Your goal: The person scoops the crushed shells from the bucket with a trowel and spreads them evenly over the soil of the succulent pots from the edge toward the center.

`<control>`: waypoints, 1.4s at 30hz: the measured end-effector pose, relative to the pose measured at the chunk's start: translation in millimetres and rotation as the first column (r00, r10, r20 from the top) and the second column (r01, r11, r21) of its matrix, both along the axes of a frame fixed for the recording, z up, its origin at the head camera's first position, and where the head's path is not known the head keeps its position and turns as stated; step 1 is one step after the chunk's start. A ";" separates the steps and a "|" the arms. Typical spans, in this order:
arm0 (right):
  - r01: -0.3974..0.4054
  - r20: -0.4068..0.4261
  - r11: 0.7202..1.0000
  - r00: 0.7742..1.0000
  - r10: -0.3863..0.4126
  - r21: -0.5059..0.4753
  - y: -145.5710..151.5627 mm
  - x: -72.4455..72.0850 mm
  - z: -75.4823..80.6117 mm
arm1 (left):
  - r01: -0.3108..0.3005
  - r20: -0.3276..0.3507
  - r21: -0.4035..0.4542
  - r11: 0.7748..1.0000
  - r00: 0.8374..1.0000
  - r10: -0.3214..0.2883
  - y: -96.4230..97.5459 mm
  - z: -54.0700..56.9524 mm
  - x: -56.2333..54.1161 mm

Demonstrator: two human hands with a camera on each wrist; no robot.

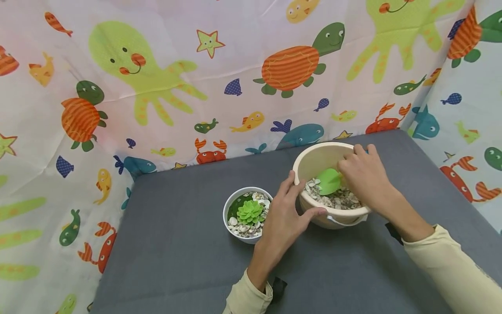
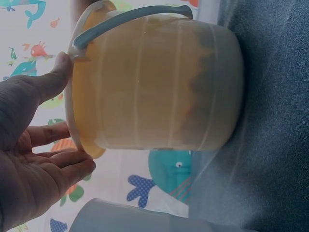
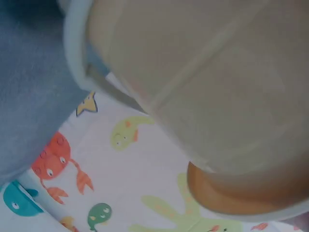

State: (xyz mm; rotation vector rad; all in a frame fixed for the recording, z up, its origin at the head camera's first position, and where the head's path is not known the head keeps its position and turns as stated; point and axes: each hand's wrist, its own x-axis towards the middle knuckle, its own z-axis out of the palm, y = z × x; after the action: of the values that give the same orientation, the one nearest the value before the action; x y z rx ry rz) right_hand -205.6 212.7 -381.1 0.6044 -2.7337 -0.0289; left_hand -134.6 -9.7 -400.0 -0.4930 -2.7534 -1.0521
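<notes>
A cream bucket (image 1: 313, 159) with a pale handle (image 2: 130, 21) stands on the table, holding a layer of small shells or pebbles (image 1: 333, 201). My right hand (image 1: 364, 174) reaches over its right rim and grips a toy shovel (image 1: 329, 181), whose green blade lies at the shells. The shovel's handle is mostly hidden by the fingers. At the bucket's left and front rim, my left hand (image 1: 284, 209) rests with fingers spread and thumb apart. In the left wrist view the fingertips (image 2: 84, 166) are right at the rim. The right wrist view shows the bucket's side (image 3: 217, 87), not the hand.
Left of the bucket sits a white bowl (image 1: 225, 213) containing a green succulent (image 1: 250, 212), pale shells and a green patch; my left hand overlaps its right edge. A grey cloth (image 1: 176, 244) covers the table. Behind it hangs a curtain (image 1: 164, 144) printed with sea animals.
</notes>
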 end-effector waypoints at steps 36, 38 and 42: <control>0.192 0.086 0.923 0.981 -0.173 -0.334 34.4 40.1 36.2 | -0.015 -0.049 0.042 0.999 0.999 0.017 1.6 -7.1 0.8; 0.195 0.089 0.921 0.980 -0.175 -0.338 37.6 41.4 37.8 | -0.010 -0.047 0.045 0.999 0.999 0.012 1.4 -7.0 0.6; 0.199 0.080 0.922 0.980 -0.183 -0.333 43.0 43.7 41.8 | 0.000 -0.063 0.044 0.999 0.998 0.002 0.9 -6.8 -0.9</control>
State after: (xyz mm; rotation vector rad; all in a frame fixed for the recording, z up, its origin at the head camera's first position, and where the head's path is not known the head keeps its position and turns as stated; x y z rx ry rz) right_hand -161.9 255.6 -339.3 0.2420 -2.7401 0.4072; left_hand -135.4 -8.8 -406.8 -0.5096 -2.6697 -1.0747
